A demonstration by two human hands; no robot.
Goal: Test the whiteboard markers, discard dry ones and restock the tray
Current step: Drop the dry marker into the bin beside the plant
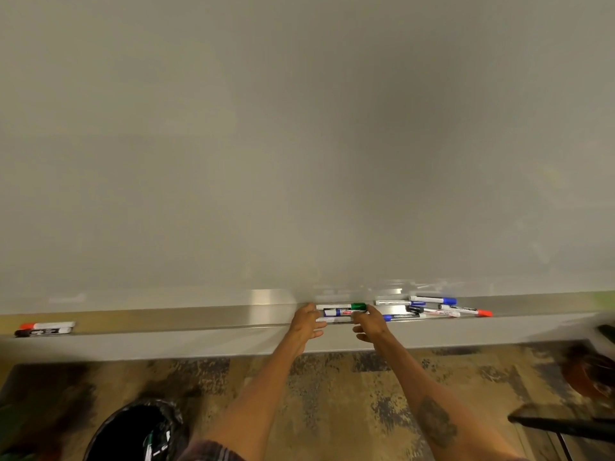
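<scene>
A whiteboard (299,144) fills the upper part of the view, and its metal tray (199,316) runs along the lower edge from 9 o'clock to 3 o'clock. Both bare arms are stretched forward to the tray just right of centre.

The left hand (305,322) is set at the left end of a green-capped marker (342,307), which lies flat along the tray with its cap toward 3 o'clock. The fingers are loosely bent and narrowly spread. Whether anything is gripped cannot be told.

The right hand (370,325) is placed at the green cap, its fingertips against the markers there. Its hold is blurred and cannot be told either.

Two further markers (337,313) are seen just in front of the green-capped one, between the hands. At 3 o'clock of the right hand a loose cluster of markers (432,307) with blue, black and red caps is lying crossed in the tray.

Far toward 9 o'clock, well apart, a pair of markers (45,329), red-capped and black-capped, is laid side by side. At 7 o'clock a black-lined bin (133,427) stands on the patterned floor (332,394).
</scene>
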